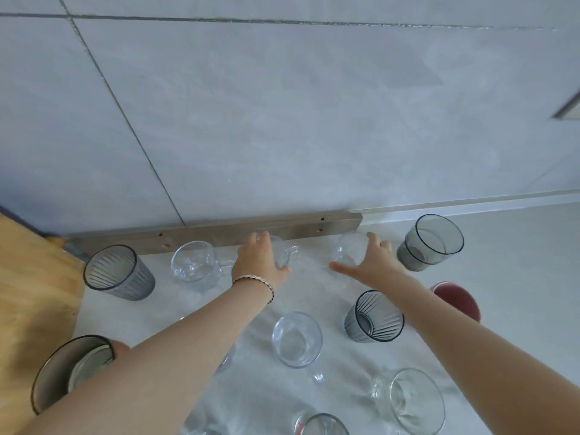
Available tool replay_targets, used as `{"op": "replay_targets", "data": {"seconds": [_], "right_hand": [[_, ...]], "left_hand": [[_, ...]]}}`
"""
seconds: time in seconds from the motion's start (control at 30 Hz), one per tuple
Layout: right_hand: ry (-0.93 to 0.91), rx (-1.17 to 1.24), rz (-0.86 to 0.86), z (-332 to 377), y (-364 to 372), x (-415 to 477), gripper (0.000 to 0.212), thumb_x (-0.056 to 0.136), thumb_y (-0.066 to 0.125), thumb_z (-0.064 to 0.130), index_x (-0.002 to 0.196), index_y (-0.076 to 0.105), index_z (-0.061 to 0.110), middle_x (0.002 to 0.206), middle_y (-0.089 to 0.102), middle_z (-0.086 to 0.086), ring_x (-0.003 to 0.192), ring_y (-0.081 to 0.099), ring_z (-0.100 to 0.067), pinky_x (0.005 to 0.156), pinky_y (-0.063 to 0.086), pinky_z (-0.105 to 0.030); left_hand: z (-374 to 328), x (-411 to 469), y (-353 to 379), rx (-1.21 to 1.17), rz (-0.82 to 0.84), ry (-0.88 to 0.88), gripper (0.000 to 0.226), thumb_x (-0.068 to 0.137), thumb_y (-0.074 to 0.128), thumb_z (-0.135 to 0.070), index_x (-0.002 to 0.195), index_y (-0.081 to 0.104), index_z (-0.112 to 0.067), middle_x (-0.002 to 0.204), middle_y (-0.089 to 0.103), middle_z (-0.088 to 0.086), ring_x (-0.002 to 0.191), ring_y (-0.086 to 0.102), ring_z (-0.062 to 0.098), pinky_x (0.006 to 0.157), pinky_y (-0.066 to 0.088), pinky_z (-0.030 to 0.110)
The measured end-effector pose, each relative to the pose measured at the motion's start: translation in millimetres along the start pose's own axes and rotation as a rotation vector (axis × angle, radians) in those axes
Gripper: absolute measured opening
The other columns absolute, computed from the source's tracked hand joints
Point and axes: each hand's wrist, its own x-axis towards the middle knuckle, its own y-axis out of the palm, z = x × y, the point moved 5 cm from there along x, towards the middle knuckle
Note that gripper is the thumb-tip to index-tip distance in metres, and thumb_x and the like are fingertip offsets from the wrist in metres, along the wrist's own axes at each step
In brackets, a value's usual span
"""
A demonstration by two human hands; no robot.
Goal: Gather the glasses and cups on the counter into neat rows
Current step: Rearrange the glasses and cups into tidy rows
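My left hand [260,262] grips a clear glass mug [287,252] at the back of the counter, its handle pointing right. My right hand [367,262] wraps its spread fingers round a clear glass [348,248] just to the right. Along the back also stand a grey ribbed tumbler [117,273], a clear mug [196,265] and a smoky grey glass [431,241]. Nearer me are a clear mug [296,339], a dark ribbed tumbler [373,317], a pink cup [456,299], a clear glass [411,400] and a grey tumbler [67,368].
A metal strip [216,232] runs along the foot of the grey tiled wall. A wooden board [34,277] lies at the left edge of the white counter [518,277]. Another glass rim [321,423] shows at the bottom edge.
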Motion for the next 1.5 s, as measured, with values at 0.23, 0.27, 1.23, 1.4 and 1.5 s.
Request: {"op": "replay_targets", "data": {"seconds": [0.23,0.27,1.23,1.4,1.5], "right_hand": [[-0.357,-0.096,0.054,16.9,-2.5,10.6,0.099,0.072,0.076,0.029,0.149,0.015,0.03,0.144,0.033,0.0,0.128,0.042,-0.022,0.101,0.044,-0.037],[-0.39,-0.098,0.071,21.2,-2.4,11.6,0.099,0.071,0.076,0.027,0.149,0.016,0.032,0.144,0.033,0.001,0.131,0.038,-0.021,0.104,0.042,-0.036],[-0.22,-0.082,-0.304,-64.9,-98.9,5.0,0.072,0.084,0.065,0.032,0.145,0.03,0.016,0.148,0.032,-0.011,0.139,0.026,-0.028,0.113,0.026,-0.04],[-0.028,0.013,-0.187,-107.8,-99.9,20.4,0.102,0.077,0.07,0.047,0.151,0.007,0.017,0.152,0.021,-0.012,0.138,0.028,-0.033,0.111,0.029,-0.043],[-0.051,0.135,-0.1,-112.0,-90.4,26.1,0.104,0.076,0.073,0.043,0.151,0.008,0.013,0.148,0.028,-0.011,0.132,0.041,-0.03,0.104,0.037,-0.039]], "left_hand": [[3.9,4.4,-3.6,-0.049,-0.019,0.09,0.078,0.079,0.068,-0.031,0.144,0.028,-0.013,0.15,0.031,0.002,0.138,0.033,0.022,0.108,0.035,0.033],[4.2,4.3,-3.6,-0.053,-0.026,0.098,0.078,0.079,0.068,-0.03,0.143,0.028,-0.013,0.15,0.031,0.001,0.138,0.033,0.022,0.108,0.034,0.032],[-87.0,-5.1,26.7,0.126,0.04,0.304,0.089,0.081,0.062,-0.045,0.148,0.011,-0.016,0.16,0.003,0.006,0.148,0.009,0.021,0.117,0.02,0.037],[-109.1,9.2,49.9,-0.031,0.096,0.1,0.095,0.079,0.066,-0.04,0.149,0.007,-0.014,0.158,0.011,0.006,0.145,0.021,0.024,0.113,0.031,0.038],[-112.4,12.0,52.7,-0.048,0.065,0.065,0.089,0.079,0.067,-0.036,0.147,0.015,-0.011,0.155,0.02,0.005,0.141,0.028,0.025,0.112,0.033,0.036]]}}
